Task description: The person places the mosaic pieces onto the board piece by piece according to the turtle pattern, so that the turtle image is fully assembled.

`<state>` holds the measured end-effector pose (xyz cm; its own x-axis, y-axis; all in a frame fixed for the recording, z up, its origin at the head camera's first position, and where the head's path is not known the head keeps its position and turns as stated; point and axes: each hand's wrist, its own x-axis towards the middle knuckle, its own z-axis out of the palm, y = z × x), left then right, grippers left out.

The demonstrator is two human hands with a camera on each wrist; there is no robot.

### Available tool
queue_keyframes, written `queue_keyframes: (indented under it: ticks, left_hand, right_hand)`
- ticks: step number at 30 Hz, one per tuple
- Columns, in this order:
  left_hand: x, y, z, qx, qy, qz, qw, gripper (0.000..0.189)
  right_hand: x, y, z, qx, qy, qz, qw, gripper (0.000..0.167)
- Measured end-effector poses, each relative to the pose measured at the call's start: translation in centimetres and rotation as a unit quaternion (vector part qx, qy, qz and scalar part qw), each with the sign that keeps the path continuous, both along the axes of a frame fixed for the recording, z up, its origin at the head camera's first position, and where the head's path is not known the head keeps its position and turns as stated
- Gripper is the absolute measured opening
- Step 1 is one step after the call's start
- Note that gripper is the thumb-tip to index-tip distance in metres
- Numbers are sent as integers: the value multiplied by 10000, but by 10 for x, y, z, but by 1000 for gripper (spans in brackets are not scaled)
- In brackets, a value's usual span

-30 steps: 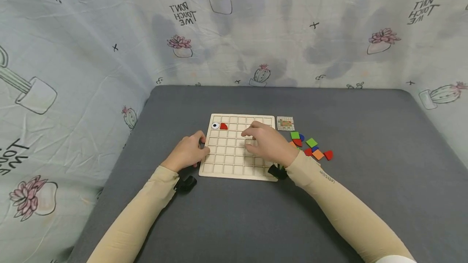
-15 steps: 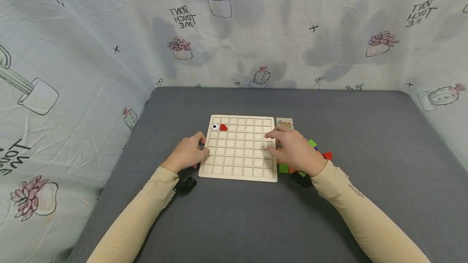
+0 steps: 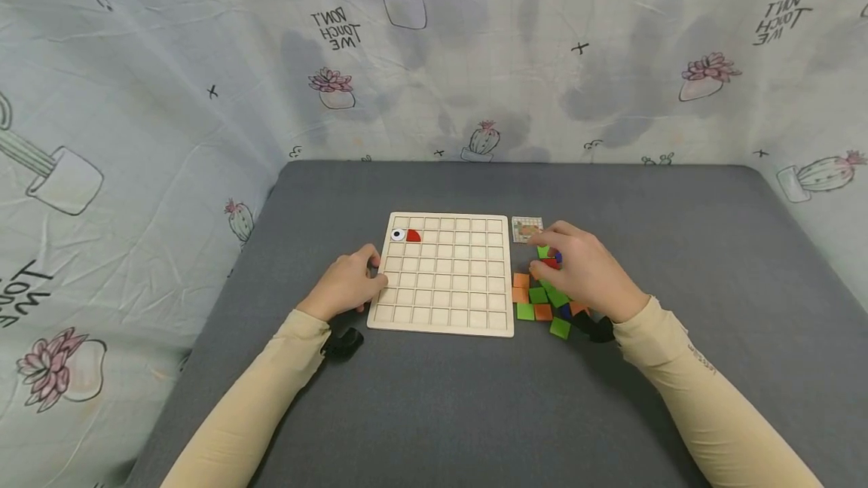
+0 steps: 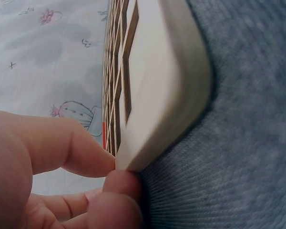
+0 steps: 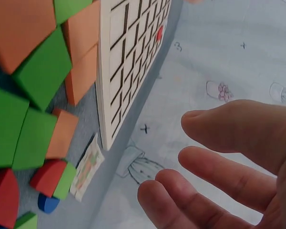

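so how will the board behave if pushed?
The board is probably stiff, given its thick rim and straight sides. Wide and low, it should slide rather than tip. The woven gray cloth under it may add some drag.

Left hand with bent fingers, right hand with thumb and fingers apart

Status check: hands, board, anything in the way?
Left hand holds board by left edge. Right hand empty, above loose pieces. Board carries eye piece, red piece. No obstruction seen.
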<state>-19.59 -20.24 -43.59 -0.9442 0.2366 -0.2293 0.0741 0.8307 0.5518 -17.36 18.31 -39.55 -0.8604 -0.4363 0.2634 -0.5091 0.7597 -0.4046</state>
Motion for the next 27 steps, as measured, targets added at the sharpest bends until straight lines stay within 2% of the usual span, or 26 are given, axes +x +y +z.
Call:
queue_keyframes:
  ticks: [16,27]
  left_hand:
    - [-1,-1,-2,-21,37,-59,10000,24]
    - [-1,-2,-3,14,50,-68,10000,25]
  right_hand:
    - [-5,13,1,106,-24,-290,9995,33]
    - [-12,22,-2,161,-296,-472,9983,32]
